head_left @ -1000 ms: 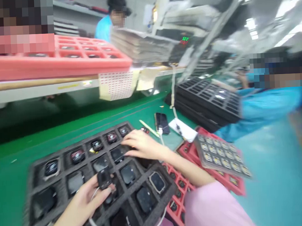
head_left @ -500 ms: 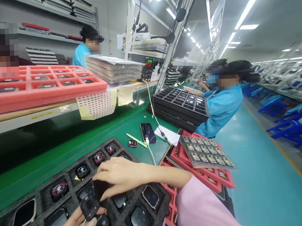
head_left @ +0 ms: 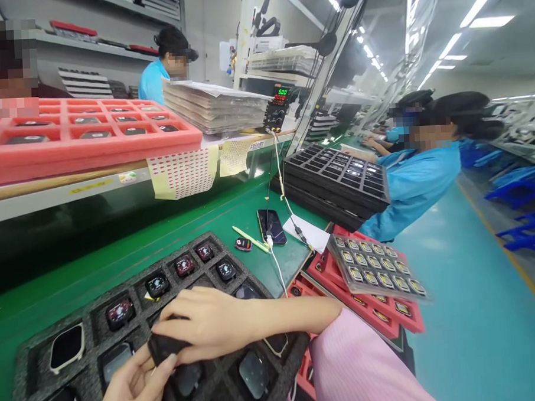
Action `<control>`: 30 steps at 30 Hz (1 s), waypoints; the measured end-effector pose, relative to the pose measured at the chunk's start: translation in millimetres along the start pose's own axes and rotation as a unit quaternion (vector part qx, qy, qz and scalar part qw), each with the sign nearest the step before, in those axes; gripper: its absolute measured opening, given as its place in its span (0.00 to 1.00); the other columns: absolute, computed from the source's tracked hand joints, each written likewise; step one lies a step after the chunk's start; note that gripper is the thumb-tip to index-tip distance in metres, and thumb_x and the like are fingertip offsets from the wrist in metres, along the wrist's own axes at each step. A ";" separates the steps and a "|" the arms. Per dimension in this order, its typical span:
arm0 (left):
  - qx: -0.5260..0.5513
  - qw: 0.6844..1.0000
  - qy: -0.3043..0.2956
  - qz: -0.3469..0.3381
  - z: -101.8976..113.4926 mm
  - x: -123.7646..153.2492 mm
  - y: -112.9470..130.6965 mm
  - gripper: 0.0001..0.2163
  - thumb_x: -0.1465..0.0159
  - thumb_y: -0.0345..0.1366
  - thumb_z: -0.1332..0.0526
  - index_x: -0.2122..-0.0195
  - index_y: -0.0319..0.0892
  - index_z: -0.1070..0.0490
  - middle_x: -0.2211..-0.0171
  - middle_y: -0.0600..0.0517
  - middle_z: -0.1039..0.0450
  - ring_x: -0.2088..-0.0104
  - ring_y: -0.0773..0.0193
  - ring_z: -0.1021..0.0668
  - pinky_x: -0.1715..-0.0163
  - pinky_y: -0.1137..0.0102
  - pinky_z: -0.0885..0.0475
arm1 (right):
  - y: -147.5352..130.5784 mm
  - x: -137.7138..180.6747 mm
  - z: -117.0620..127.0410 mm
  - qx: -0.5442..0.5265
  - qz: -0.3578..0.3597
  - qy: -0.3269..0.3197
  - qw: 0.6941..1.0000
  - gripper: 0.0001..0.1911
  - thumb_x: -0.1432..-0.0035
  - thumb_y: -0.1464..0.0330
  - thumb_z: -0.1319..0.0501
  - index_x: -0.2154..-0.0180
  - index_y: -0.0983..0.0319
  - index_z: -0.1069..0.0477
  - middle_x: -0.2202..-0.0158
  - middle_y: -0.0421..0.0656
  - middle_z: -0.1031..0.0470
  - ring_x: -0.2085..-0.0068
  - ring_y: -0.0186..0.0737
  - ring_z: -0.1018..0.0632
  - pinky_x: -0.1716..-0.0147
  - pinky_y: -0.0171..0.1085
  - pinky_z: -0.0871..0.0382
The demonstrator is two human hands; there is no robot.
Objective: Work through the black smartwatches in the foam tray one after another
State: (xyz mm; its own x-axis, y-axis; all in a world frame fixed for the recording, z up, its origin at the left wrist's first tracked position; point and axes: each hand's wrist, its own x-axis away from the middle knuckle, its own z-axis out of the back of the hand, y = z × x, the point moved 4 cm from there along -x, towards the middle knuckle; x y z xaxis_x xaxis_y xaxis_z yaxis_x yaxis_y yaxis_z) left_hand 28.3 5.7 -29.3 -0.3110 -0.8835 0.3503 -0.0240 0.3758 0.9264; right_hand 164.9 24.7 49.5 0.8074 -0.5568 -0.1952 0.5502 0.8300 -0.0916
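My left hand (head_left: pixel 133 383) is closed, thumb and fingers pinching a small black square piece. My right hand (head_left: pixel 202 324) reaches over from the right and grips a dark watch-sized piece (head_left: pixel 165 345) from above. The two hands meet at this spot, so I cannot tell where one piece ends and the other begins. Beneath them lies a black foam tray (head_left: pixel 90 344) with smartwatches in its pockets. Among these are a lit watch (head_left: pixel 157 284), a red-faced watch (head_left: pixel 120 312) and a pale-framed watch (head_left: pixel 67 348) with a dark screen.
Beyond the tray lie a phone (head_left: pixel 275 228) with a white cable, a green pen (head_left: pixel 251 239) and a small watch part (head_left: pixel 243 244). Red foam trays (head_left: pixel 414 321) stack at right under a clear tray (head_left: pixel 364 284). Black trays (head_left: pixel 312 201) stand near a co-worker (head_left: pixel 421 170).
My hands have come together, and the black piece in my left hand has moved up against the one in my right. The view has shifted slightly.
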 end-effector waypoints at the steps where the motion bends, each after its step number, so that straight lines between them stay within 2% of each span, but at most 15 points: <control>1: -0.010 1.000 -0.002 -0.005 -0.2 0.1 1.3 0.22 0.55 0.52 0.29 0.69 0.39 0.29 0.91 0.61 0.43 0.92 0.76 0.45 0.92 0.80 0.51 | 1.8 0.8 -1.1 -0.010 -0.003 -0.003 1.000 0.22 0.34 0.58 0.49 0.47 0.67 0.36 0.49 0.46 0.31 0.54 0.40 0.30 0.58 0.35 0.32; 3: -0.030 0.999 -0.008 -0.009 -0.3 0.3 4.7 0.21 0.50 0.52 0.32 0.69 0.39 0.30 0.93 0.63 0.46 0.93 0.77 0.46 0.91 0.81 0.53 | 4.1 1.6 -4.2 -0.044 -0.005 -0.011 0.999 0.22 0.33 0.59 0.48 0.46 0.69 0.38 0.48 0.48 0.32 0.50 0.40 0.31 0.53 0.34 0.33; 7: -0.048 0.998 -0.039 -0.002 0.5 -0.3 12.8 0.20 0.47 0.49 0.33 0.64 0.37 0.31 0.92 0.64 0.44 0.93 0.77 0.44 0.91 0.81 0.53 | 5.7 1.8 -9.3 -0.157 0.011 -0.010 0.987 0.23 0.33 0.62 0.47 0.44 0.71 0.40 0.45 0.52 0.32 0.44 0.40 0.32 0.44 0.35 0.38; 12: -0.041 0.995 -0.091 0.018 1.9 -4.8 19.8 0.20 0.46 0.49 0.34 0.65 0.36 0.33 0.87 0.61 0.38 0.93 0.77 0.43 0.93 0.80 0.53 | 16.5 2.6 -16.5 -0.283 0.004 0.038 0.958 0.27 0.40 0.62 0.38 0.43 0.67 0.40 0.46 0.53 0.31 0.46 0.43 0.29 0.46 0.40 0.34; 15: -0.026 0.995 -0.093 -0.009 5.0 -9.5 21.0 0.19 0.44 0.48 0.35 0.64 0.36 0.33 0.85 0.61 0.38 0.91 0.77 0.40 0.92 0.79 0.49 | 21.4 0.5 -19.5 -0.280 0.003 0.063 0.958 0.27 0.39 0.66 0.38 0.41 0.64 0.42 0.44 0.52 0.32 0.45 0.46 0.29 0.47 0.46 0.33; 17: -0.025 0.995 -0.098 -0.022 6.5 -11.5 19.6 0.19 0.42 0.47 0.36 0.60 0.36 0.34 0.83 0.61 0.38 0.89 0.76 0.39 0.91 0.79 0.47 | 22.1 -2.1 -19.8 -0.279 0.005 0.058 0.958 0.27 0.38 0.68 0.39 0.40 0.63 0.43 0.44 0.52 0.32 0.45 0.46 0.29 0.47 0.48 0.34; 20: -0.031 0.994 -0.105 -0.031 7.7 -12.3 17.3 0.18 0.40 0.45 0.38 0.57 0.36 0.35 0.82 0.61 0.38 0.88 0.76 0.38 0.89 0.79 0.46 | 22.2 -5.1 -19.3 -0.304 -0.003 0.041 0.952 0.27 0.38 0.67 0.39 0.40 0.62 0.42 0.45 0.50 0.31 0.46 0.45 0.29 0.47 0.46 0.32; 24: -0.005 0.991 -0.114 -0.063 7.5 -12.2 21.6 0.16 0.41 0.43 0.37 0.57 0.37 0.33 0.71 0.54 0.32 0.79 0.74 0.34 0.80 0.77 0.40 | 25.4 -3.7 -19.0 -0.312 -0.039 0.072 0.946 0.26 0.38 0.66 0.40 0.40 0.61 0.41 0.45 0.50 0.31 0.45 0.46 0.29 0.45 0.47 0.33; 26: -0.003 0.991 -0.120 -0.062 7.6 -12.6 22.8 0.18 0.43 0.42 0.35 0.56 0.37 0.32 0.66 0.53 0.32 0.76 0.74 0.35 0.78 0.77 0.40 | 26.6 -1.9 -19.1 -0.314 -0.051 0.087 0.944 0.26 0.38 0.66 0.40 0.40 0.60 0.41 0.44 0.50 0.31 0.44 0.47 0.29 0.45 0.48 0.33; 30: -0.002 0.993 -0.116 -0.035 9.0 -13.1 21.7 0.20 0.45 0.43 0.33 0.56 0.38 0.32 0.68 0.55 0.34 0.78 0.74 0.40 0.79 0.76 0.44 | 29.2 0.4 -15.3 -0.318 -0.075 0.121 0.937 0.25 0.38 0.67 0.40 0.40 0.59 0.40 0.44 0.50 0.32 0.43 0.47 0.30 0.44 0.48 0.34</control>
State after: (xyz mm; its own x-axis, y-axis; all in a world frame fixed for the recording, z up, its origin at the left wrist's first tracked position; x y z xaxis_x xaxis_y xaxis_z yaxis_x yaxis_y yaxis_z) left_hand 23.3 28.0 -15.0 -0.5197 -0.8189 0.2436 -0.0498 0.3136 0.9482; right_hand 178.1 49.3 31.8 0.6173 -0.7081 -0.3427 0.3524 0.6384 -0.6842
